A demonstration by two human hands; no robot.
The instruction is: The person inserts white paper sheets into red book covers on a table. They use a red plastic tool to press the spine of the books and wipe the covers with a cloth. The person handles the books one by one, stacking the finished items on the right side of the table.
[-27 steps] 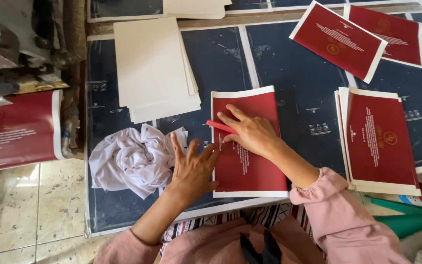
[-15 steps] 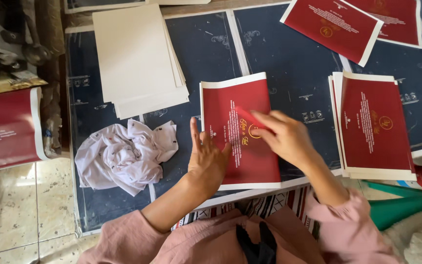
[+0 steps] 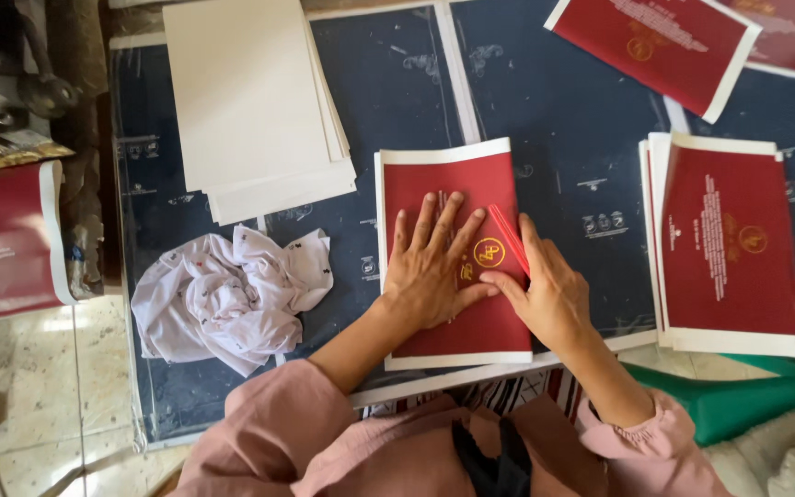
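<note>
A dark blue table (image 3: 554,120), printed with faint pale marks, fills most of the view. At about eleven o'clock on it lies a stack of blank white sheets (image 3: 250,101), slightly fanned at its lower edge. At three o'clock sits a pile of red printed sheets (image 3: 729,248) with white borders, and at one o'clock a single red sheet (image 3: 655,46) lies tilted, with another one partly cut off by the frame beyond it. At eight o'clock, well apart from the piles, is a crumpled white cloth (image 3: 232,290) with small dark specks.

Near the centre lies the red sheet with a gold round emblem (image 3: 453,258) (its right edge is turned up in a narrow fold). The left hand (image 3: 430,267) lies flat on it, fingers spread wide and pointing to twelve o'clock, palm pressing the paper down. The right hand (image 3: 549,294) is just beside it at its three o'clock, the two hands touching near the emblem; its fingers are held together and lie along the raised red fold (image 3: 510,241), the thumb reaching toward the left hand. Whether the right fingertips pinch the fold or only press it I cannot tell
</note>
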